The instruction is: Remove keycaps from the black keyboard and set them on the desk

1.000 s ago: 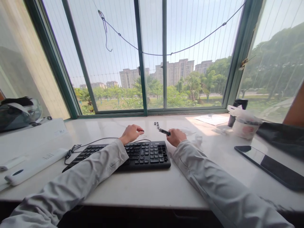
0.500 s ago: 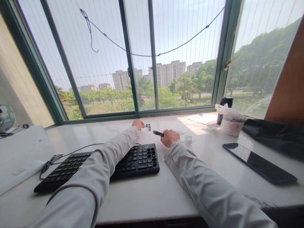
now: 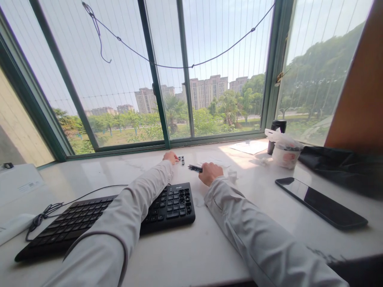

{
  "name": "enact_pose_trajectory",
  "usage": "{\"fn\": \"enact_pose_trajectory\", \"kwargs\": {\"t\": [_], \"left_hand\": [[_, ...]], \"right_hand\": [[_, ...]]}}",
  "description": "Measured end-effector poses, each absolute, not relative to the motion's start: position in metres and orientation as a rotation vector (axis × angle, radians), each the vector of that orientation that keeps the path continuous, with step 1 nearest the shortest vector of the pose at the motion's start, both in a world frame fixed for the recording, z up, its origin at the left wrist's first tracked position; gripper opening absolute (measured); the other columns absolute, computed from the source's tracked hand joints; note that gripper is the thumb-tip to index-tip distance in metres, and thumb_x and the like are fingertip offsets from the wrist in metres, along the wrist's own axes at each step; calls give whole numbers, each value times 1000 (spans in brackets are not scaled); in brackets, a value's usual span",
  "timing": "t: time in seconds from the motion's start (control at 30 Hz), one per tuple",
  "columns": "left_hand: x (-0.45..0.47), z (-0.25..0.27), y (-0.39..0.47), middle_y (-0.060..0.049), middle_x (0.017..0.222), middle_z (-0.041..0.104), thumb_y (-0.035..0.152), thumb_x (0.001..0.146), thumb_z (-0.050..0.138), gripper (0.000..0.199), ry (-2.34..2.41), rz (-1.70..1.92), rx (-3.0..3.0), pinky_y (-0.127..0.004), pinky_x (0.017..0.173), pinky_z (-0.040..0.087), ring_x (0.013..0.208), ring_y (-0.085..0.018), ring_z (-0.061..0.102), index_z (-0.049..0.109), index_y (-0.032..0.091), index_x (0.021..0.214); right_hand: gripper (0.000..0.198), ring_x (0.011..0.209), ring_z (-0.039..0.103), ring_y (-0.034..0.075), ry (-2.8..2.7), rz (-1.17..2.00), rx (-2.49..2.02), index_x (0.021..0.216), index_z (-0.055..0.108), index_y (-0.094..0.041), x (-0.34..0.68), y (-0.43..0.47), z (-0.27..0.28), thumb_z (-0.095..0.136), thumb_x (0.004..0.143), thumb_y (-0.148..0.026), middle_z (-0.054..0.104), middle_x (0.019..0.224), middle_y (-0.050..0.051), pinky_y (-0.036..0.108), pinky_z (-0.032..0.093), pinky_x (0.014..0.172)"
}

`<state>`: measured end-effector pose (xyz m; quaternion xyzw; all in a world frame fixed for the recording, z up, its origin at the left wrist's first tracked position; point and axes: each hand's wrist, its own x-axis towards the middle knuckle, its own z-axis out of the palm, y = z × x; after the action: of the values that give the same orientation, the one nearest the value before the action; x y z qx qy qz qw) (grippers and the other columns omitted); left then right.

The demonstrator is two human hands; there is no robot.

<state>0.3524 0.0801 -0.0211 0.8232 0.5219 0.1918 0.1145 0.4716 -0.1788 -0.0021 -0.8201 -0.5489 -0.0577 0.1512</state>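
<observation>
My left hand (image 3: 171, 157) reaches over the keyboard to the far part of the white counter. Its fingers are pinched together right beside a few small dark keycaps (image 3: 182, 160), and what they hold, if anything, is too small to make out. My right hand (image 3: 211, 173) is closed around a slim black tool (image 3: 195, 168) whose split-looking tip points left toward the keycaps. Below, the black keyboard (image 3: 172, 224) lies at a slant, partly covered by my left sleeve. Several sockets at the right of its number pad show no caps.
On the right lies a black phone (image 3: 320, 203). Behind it are a plastic-wrapped tub (image 3: 285, 157), a dark bottle (image 3: 275, 135), a black bag (image 3: 335, 165) and a sheet of paper (image 3: 249, 147). A bundled cable (image 3: 44, 213) and a white box (image 3: 20, 181) sit left, beneath the window.
The view has shifted a little, so everything sits further left. My left fingertips have come closer to the keycaps. My right hand still holds the black tool in much the same place.
</observation>
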Motion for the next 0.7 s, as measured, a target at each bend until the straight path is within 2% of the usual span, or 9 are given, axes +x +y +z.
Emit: {"fn": "enact_pose_trajectory", "kwargs": {"t": [0.2,0.4,0.7], "left_hand": [[353,-24,84,-5,90,72,31,69,76,26,1510,575,2412,-20,67,47,68,-12,64,73,19,92],[356,-30,90,-8,89,71,27,69,76,37,1495,590,2389,-25,69,49,63,-14,64,67,16,103],[361,-29,89,-7,92,71,29,70,76,37,1566,576,2379,-24,71,48,71,-15,65,65,18,104]], "right_hand": [[30,92,65,27,-1585,-166,-2349,98,70,-18,472,-178,-3,53,75,-28,68,98,16,34,47,73],[30,91,65,28,-1583,-176,-2350,98,70,-18,473,-177,-5,53,75,-28,68,97,15,35,47,72],[30,91,65,27,-1580,-166,-2347,98,70,-17,473,-177,-5,53,75,-26,69,98,16,34,46,73]]}}
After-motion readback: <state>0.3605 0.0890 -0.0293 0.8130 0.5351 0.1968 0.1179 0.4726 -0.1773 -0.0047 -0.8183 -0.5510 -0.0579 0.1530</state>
